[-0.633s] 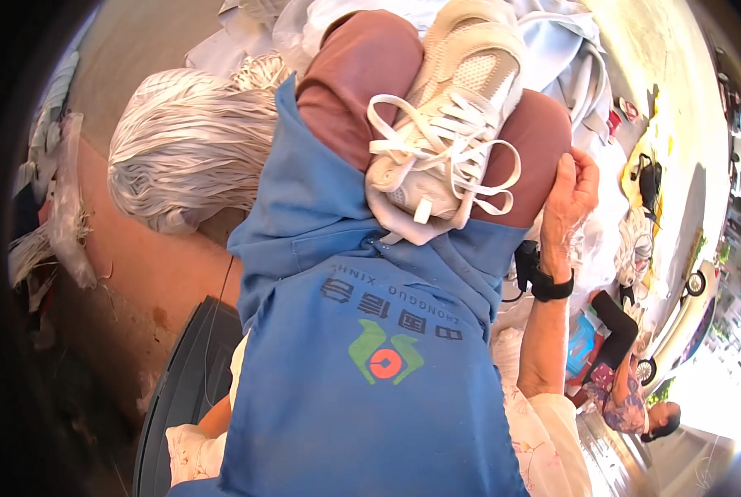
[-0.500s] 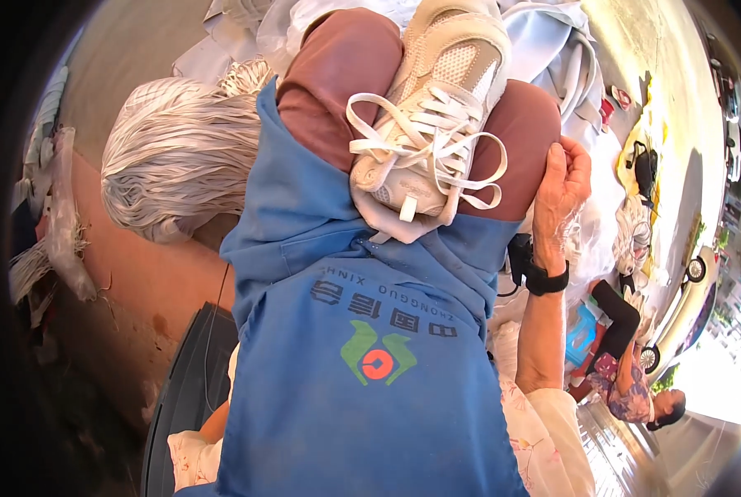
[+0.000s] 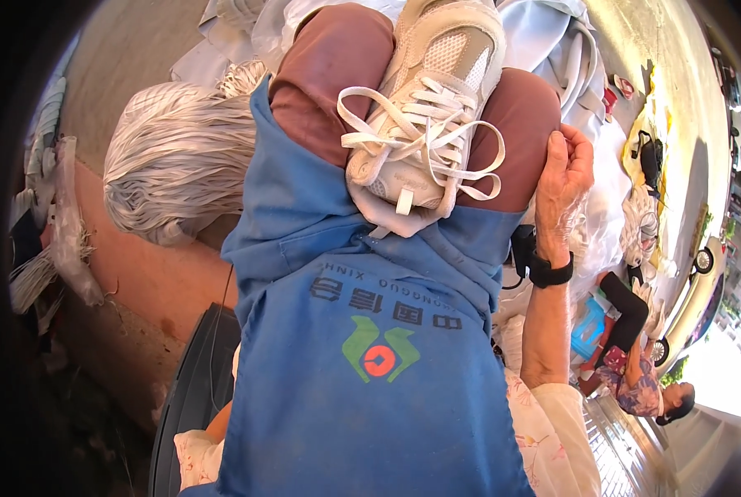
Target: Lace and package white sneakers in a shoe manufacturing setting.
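A beige and white sneaker lies across my lap between my knees, its toe away from me and its heel tab nearest me. White shoelaces are looped in a loose bow over its opening. My right hand is beside my right knee, thumb and fingers curled in close together. Whether anything is between those fingertips is hidden. That hand is apart from the shoe. Only a bit of my left sleeve and arm shows at the lower left; my left hand is out of sight. A blue apron covers my lap.
A thick bundle of white laces lies to the left of my knees. White plastic sheeting spreads beyond them. On the right, a seated person is near a blue stool, with a parked car farther off.
The view has shifted slightly, so the shoe and my knees sit a little higher in the picture. My right hand stays at the knee.
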Action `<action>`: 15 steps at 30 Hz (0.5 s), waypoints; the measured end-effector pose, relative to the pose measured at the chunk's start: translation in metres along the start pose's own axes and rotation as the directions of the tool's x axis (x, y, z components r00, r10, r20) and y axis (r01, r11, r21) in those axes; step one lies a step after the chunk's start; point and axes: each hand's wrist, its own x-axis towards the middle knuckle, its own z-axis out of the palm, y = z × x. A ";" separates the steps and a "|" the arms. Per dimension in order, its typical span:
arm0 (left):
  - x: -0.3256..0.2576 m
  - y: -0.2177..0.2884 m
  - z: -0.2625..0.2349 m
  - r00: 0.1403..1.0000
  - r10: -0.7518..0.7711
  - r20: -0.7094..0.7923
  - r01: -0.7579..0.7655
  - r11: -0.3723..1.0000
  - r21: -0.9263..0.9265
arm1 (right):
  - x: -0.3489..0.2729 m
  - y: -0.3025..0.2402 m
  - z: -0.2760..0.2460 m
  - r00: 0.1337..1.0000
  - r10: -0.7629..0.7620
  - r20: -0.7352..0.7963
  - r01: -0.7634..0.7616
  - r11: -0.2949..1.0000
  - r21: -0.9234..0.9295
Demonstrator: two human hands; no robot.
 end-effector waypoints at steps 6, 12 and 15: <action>0.027 -0.027 -0.013 1.000 -0.004 -0.026 0.004 1.000 -0.003 | 0.000 0.002 0.003 1.000 0.014 0.015 -0.014 0.999 0.028; 0.026 -0.024 -0.011 0.999 0.009 -0.039 -0.008 1.000 0.008 | 0.000 0.000 0.002 1.000 0.018 0.006 -0.018 1.000 0.019; 0.025 -0.023 -0.011 0.999 0.013 -0.048 -0.013 1.000 0.012 | -0.001 -0.001 0.000 0.999 0.038 0.017 -0.038 0.999 0.003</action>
